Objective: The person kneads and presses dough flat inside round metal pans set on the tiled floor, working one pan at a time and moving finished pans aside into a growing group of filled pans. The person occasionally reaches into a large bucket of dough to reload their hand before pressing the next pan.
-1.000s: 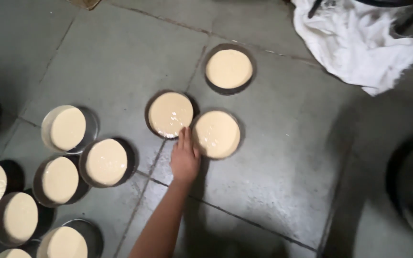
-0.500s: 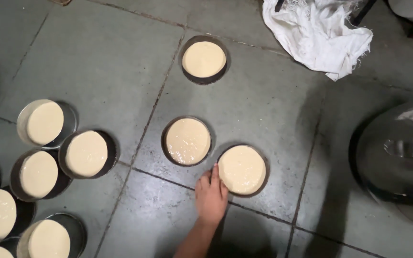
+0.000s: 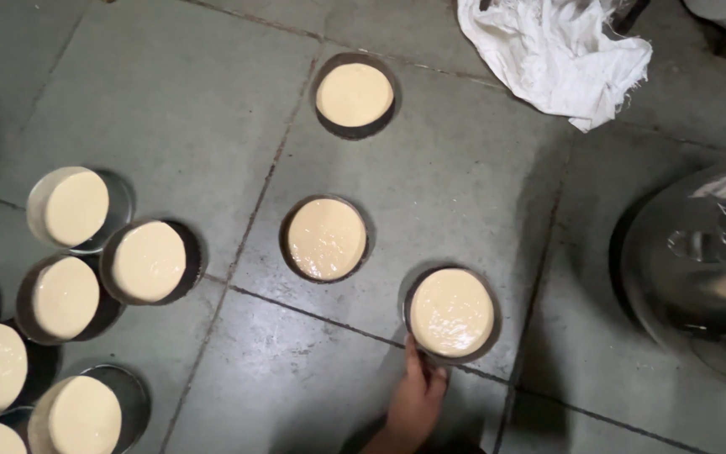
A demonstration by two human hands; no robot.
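One hand (image 3: 418, 395), side unclear, fingers touching the near rim of round batter pan (image 3: 452, 313) on the floor (image 3: 481, 193); pan lies just ahead; grip can't tell.

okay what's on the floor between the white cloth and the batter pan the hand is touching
Only bare grey tile floor and its grout lines lie between the white cloth and the batter pan at the hand, as seen in the head view.
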